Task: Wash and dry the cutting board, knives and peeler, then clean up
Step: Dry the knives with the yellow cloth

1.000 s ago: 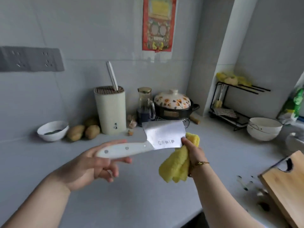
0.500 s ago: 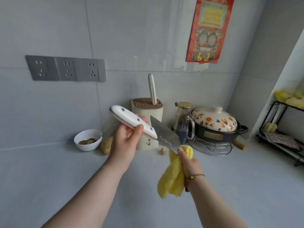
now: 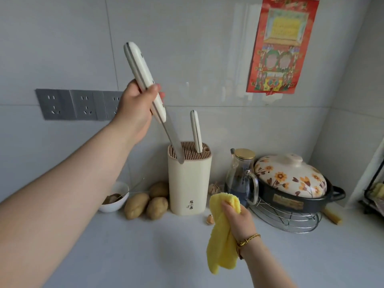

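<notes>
1. The knife (image 3: 137, 61) is gripped by the left hand (image 3: 133, 113), its tilted tip at the knife block (image 3: 189, 183) rim.
2. The yellow cloth (image 3: 221, 250) is clutched in the right hand's (image 3: 239, 219) curled fingers.
3. The slots may be missed with this tilt, and the block tipped.

On the counter (image 3: 145, 256), against the back wall: knife block (image 3: 189, 183). In the right part of its top, upright: small knife (image 3: 196, 132). Over its left edge, tilted, handle up and to the left, gripped in the left hand (image 3: 135, 109): large knife (image 3: 143, 80), tip at the slotted top; inside a slot or not, cannot tell. Left of the block: potatoes (image 3: 147, 203), then bowl (image 3: 112, 207). Right of the block: glass jug (image 3: 241, 179), then lidded pot (image 3: 291, 188) on wire stand (image 3: 286, 221). Before the block, to the right: right hand (image 3: 239, 219) holding cloth (image 3: 222, 242). Behind the left hand, on the wall: sockets (image 3: 79, 104).
</notes>
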